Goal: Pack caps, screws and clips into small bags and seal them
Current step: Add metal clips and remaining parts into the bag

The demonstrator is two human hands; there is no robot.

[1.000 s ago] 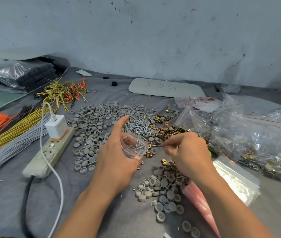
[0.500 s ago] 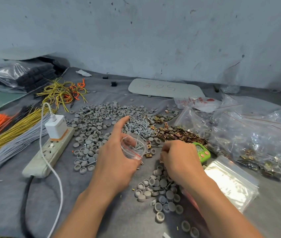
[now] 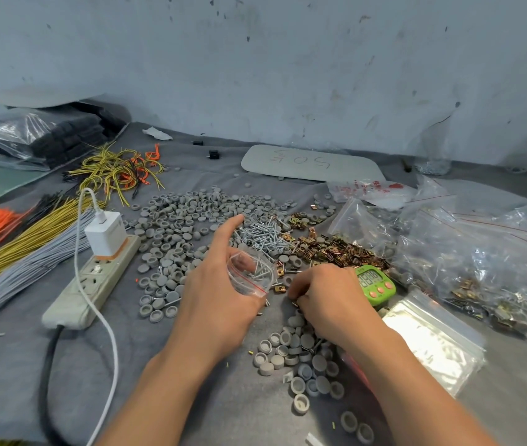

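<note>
My left hand [image 3: 220,294] holds a small clear zip bag [image 3: 250,274] with its mouth open; a few screws lie inside it, and my index finger points up. My right hand [image 3: 326,297] is down on the cloth just right of the bag, fingers curled among loose caps and clips; what they pinch is hidden. Grey caps [image 3: 300,358] lie in a small heap under my right wrist, and a wide spread of caps [image 3: 184,217] is behind. A pile of silver screws [image 3: 263,235] and brass clips [image 3: 336,251] sits beyond the bag.
A power strip [image 3: 91,281] with a white charger [image 3: 106,233] and cable lies left, beside bundles of orange, yellow and grey wires [image 3: 20,249]. A green timer [image 3: 375,283], a stack of empty zip bags [image 3: 432,339] and large filled plastic bags [image 3: 481,252] are right.
My right hand came down from level with the bag's mouth to the cloth beside the near cap heap, uncovering the green timer. The left hand and bag stayed put.
</note>
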